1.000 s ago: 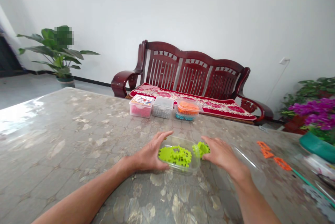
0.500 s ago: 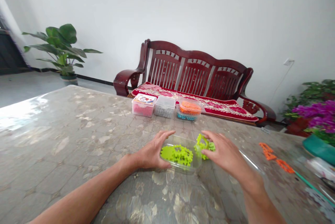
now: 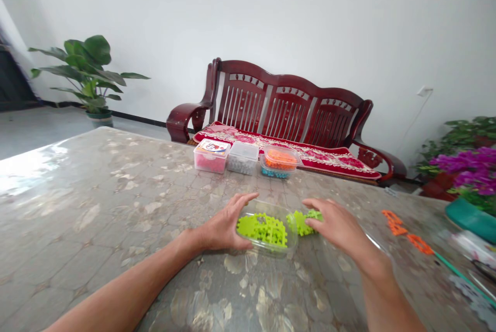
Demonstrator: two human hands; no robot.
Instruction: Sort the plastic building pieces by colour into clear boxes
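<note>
A clear plastic container point(image 3: 292, 239) holding lime-green interlocking plastic pieces point(image 3: 263, 229) sits on the table in front of me. My left hand point(image 3: 228, 223) is curved around its left end, thumb at the near side and fingers at the far side. Just beyond its right end, more lime-green pieces point(image 3: 300, 223) lie on the table. Over these is my right hand point(image 3: 333, 226), its thumb and fingers apart and close to the pieces. Whether the fingertips touch them is hard to see.
Farther back stand a pink-filled box point(image 3: 211, 157), a grey-filled box point(image 3: 243, 159) and stacked orange and blue tubs point(image 3: 279, 161). Orange joined pieces point(image 3: 420, 244) and a green stick point(image 3: 453, 267) lie at right, near a flower pot point(image 3: 470, 218). A wooden bench point(image 3: 271, 99) stands behind.
The lime-green piece between my right thumb and fingers has left them, and the pile in the container looks fuller. My right hand has shifted slightly right. My left hand stays at the container.
</note>
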